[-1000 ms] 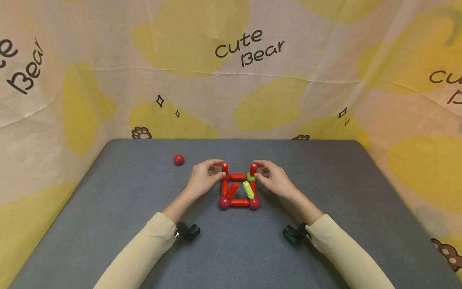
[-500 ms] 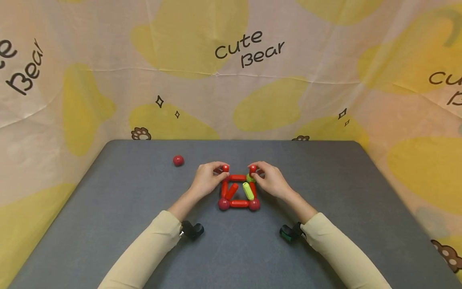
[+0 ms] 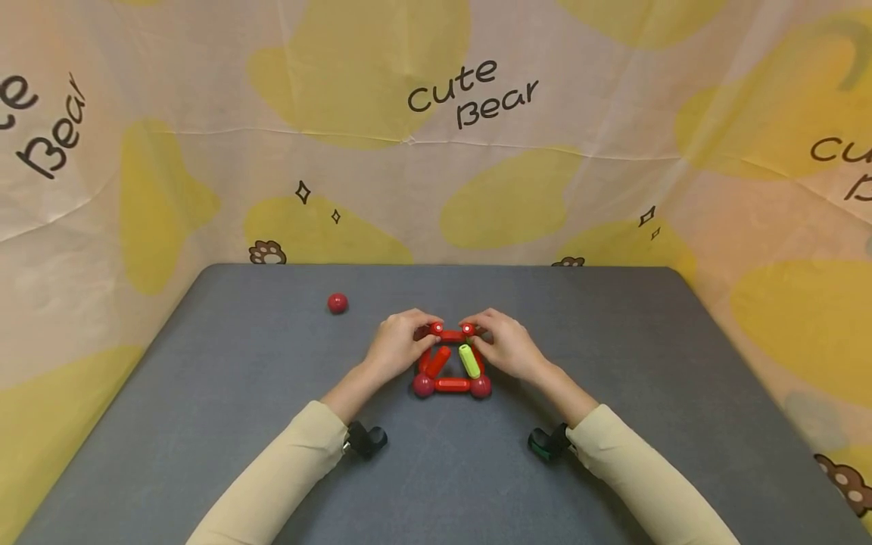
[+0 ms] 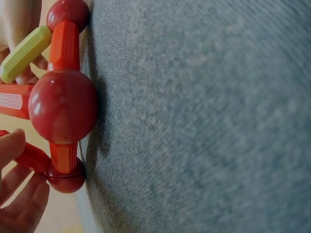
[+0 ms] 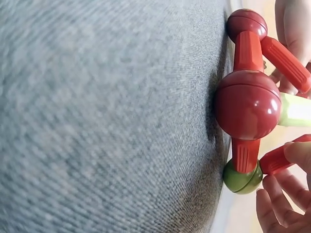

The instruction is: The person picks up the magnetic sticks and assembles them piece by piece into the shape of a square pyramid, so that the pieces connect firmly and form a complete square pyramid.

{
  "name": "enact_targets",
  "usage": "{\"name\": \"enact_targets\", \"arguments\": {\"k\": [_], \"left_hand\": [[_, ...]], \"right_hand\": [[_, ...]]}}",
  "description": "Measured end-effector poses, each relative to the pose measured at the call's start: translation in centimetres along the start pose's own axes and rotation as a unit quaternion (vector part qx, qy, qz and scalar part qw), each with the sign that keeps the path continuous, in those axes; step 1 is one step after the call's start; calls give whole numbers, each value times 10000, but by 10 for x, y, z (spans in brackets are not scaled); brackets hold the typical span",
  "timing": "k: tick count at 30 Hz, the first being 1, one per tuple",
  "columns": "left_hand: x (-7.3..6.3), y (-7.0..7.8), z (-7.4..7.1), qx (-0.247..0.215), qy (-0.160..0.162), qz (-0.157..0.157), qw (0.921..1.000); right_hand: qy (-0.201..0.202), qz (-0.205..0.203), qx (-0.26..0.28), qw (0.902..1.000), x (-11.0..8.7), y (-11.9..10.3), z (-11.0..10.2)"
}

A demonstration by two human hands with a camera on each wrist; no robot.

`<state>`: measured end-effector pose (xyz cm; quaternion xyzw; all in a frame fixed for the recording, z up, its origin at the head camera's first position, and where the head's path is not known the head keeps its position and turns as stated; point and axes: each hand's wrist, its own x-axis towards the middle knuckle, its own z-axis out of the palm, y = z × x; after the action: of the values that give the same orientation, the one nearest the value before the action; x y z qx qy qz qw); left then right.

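A square frame of red magnetic rods and balls lies mid-table, its front red rod [image 3: 453,385] joining two red balls [image 3: 423,386] [image 3: 481,387]. My left hand [image 3: 397,342] pinches a red rod [image 4: 33,158] that slants up from the back-left red ball [image 4: 67,179]. At the back right, my right hand [image 3: 509,344] pinches another red rod [image 5: 276,160] on a green ball [image 5: 242,178]. Both held rods tilt inward, their top ends apart. From the front balls, a red rod [image 3: 438,362] and a yellow-green rod [image 3: 470,362] also lean inward.
A loose red ball [image 3: 337,303] rests on the grey table [image 3: 272,325] at the back left. A printed cloth [image 3: 381,182] hangs behind the table and along both sides. Each wrist wears a small black camera [image 3: 368,439].
Both hands have moved inward, and their fingers have come to grip the two back rods. Those rods have gone from nearly upright to tilted toward each other.
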<state>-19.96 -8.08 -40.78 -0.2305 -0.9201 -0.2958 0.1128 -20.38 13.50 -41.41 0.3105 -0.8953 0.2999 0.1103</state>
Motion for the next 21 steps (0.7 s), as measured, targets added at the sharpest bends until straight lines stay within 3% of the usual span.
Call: {"name": "enact_targets", "arguments": {"k": [10,21], "left_hand": [[-1,4,2,424,-269,230,9985],[0,5,2,575,-321,360,9972]], "right_hand": [[-84,-99,-307,9994,-2,-2,3],[33,-270,-425,9987,-2,-3,5]]}}
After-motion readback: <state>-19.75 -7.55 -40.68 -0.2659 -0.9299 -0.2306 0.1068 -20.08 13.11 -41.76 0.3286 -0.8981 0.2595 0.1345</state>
